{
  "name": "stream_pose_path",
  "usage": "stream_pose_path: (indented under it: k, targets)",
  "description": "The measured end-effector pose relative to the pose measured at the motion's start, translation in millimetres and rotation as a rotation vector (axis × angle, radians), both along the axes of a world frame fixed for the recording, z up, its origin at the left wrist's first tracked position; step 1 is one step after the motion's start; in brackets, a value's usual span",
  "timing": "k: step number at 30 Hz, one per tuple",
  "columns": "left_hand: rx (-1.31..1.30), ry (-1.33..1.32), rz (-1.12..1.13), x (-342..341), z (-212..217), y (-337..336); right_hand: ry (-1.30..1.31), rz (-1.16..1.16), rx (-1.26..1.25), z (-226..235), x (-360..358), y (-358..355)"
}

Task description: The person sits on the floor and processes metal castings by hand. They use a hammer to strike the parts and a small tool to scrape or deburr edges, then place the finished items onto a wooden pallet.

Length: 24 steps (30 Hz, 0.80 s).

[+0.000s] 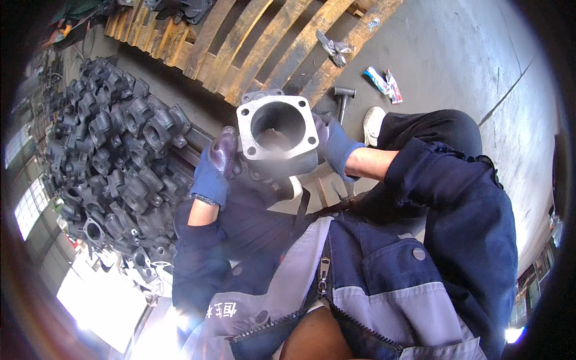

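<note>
Between my hands is a metal casting [245, 130] with a pale machined square flange, a round bore through its middle and a bolt hole in each corner. The flange faces up toward me; the darker body below it is partly hidden. My left hand [223, 157], in a blue glove with a dark coated palm, grips the casting's left side. On the right side my right hand [336, 143], gloved alike, closes round it, its fingers mostly hidden behind the part. A hammer [344, 99] is just beyond my right hand.
A tall heap of dark castings [120, 144] stands at my left. Slatted wooden pallets [240, 48] lie ahead, with a crumpled grey rag or glove [334, 48] on one. Two small blue, red and white packets [384, 84] lie on the concrete floor [444, 60].
</note>
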<state>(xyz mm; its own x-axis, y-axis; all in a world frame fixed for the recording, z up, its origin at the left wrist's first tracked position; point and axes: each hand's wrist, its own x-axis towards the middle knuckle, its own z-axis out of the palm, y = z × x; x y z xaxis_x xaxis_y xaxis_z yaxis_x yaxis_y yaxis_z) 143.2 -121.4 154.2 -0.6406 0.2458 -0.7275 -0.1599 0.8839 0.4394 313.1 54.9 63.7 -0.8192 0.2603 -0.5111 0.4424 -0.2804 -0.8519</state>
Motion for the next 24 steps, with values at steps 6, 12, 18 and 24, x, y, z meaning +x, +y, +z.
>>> stream_pose_path:
  k: [6, 12, 18, 24]
  targets:
    - [0.146, 0.035, -0.022, -5, -4, 4, 0.025, -0.236, -0.175, -16, -3, -13]
    - [0.151, 0.168, -0.082, 1, 17, 11, -0.09, -0.22, -0.402, 2, -10, -9]
    - [0.269, 0.352, -0.236, -2, 9, -7, -0.078, -0.255, -0.307, -28, -12, -30]
    - [0.19, 0.29, -0.131, 1, 22, -9, -0.092, -0.186, -0.416, 14, -14, -7]
